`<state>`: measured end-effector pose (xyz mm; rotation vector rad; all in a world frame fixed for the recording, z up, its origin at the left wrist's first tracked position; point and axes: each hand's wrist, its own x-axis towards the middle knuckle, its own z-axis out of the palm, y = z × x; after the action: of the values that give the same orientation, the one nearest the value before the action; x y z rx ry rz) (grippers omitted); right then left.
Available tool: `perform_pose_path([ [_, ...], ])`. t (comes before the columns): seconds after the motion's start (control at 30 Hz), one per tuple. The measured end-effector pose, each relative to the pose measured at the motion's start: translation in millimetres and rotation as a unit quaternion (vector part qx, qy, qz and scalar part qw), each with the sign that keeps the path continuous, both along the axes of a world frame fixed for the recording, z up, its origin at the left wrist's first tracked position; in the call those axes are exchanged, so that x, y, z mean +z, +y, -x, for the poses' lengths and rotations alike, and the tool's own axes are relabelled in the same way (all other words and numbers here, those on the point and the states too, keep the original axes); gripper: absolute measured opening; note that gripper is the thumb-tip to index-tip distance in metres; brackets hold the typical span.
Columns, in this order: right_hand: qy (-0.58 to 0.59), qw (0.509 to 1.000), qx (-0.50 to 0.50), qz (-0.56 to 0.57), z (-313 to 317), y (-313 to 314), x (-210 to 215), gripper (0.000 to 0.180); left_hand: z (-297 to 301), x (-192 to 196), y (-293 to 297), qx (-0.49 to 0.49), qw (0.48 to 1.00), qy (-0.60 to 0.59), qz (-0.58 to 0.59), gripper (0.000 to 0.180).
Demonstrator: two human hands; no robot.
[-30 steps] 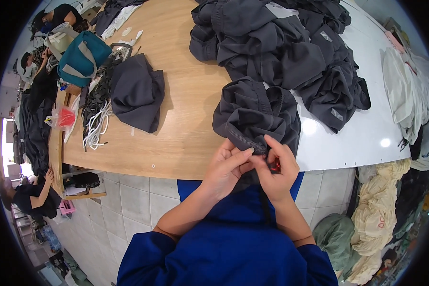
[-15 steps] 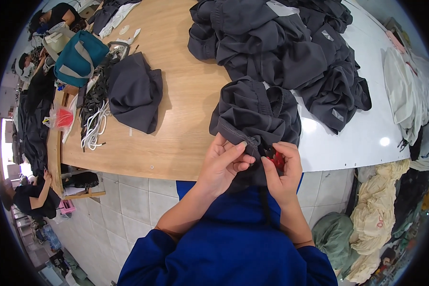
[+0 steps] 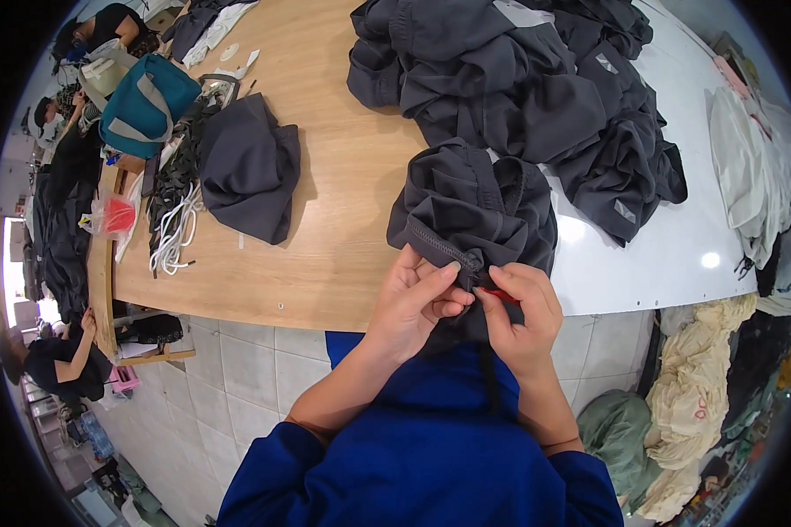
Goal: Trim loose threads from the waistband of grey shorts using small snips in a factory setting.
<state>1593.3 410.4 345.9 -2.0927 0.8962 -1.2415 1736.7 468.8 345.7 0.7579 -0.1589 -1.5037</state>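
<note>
I see the left hand (image 3: 416,303) and right hand (image 3: 520,314) pinching the dark garment (image 3: 475,206) at its zipper (image 3: 439,249), perhaps gripping a small red piece (image 3: 499,295).

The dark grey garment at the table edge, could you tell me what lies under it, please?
The dark grey garment rests on the wooden table, reaching onto a white sheet. Both hands pinch its zipper; anything beneath its folds is hidden.

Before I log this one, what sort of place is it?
Most likely a garment workshop. A long wooden worktable carries a heap of dark grey garments, loose cords lie beside it, and both hands work the zipper end of one grey garment.
</note>
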Motion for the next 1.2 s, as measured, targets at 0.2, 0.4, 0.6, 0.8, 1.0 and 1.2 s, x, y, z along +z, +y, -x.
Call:
perform_pose_path([
  [0.2, 0.006, 1.000, -0.011, 0.003, 1.7, 1.7, 4.6, 0.030, -1.7, -1.4, 1.0, 0.013, 1.000, 0.003, 0.007, 0.033],
  [0.4, 0.005, 1.000, -0.010, -0.021, 1.5, 5.0, 5.6, 0.030, -0.9, 1.0, 1.8, 0.007, 1.000, 0.000, 0.006, 0.032],
  [0.6, 0.003, 1.000, -0.007, -0.020, -0.1, 5.3, 8.0, 0.029, 1.6, 2.0, 3.4, -0.001, 1.000, 0.000, 0.010, 0.033],
  [0.8, 0.007, 0.999, -0.006, -0.037, -0.2, 8.0, 8.1, 0.030, 0.8, 1.1, 4.3, -0.004, 1.000, 0.001, 0.010, 0.033],
  [1.0, 0.000, 0.999, -0.026, -0.045, -0.4, 10.9, 5.8, 0.029, 2.9, 1.5, 4.2, -0.006, 1.000, 0.000, 0.005, 0.033],
  [1.2, 0.004, 0.999, -0.037, -0.015, -1.9, 10.5, 7.1, 0.029, 4.5, 3.1, 4.3, -0.005, 1.000, -0.012, -0.006, 0.032],
])
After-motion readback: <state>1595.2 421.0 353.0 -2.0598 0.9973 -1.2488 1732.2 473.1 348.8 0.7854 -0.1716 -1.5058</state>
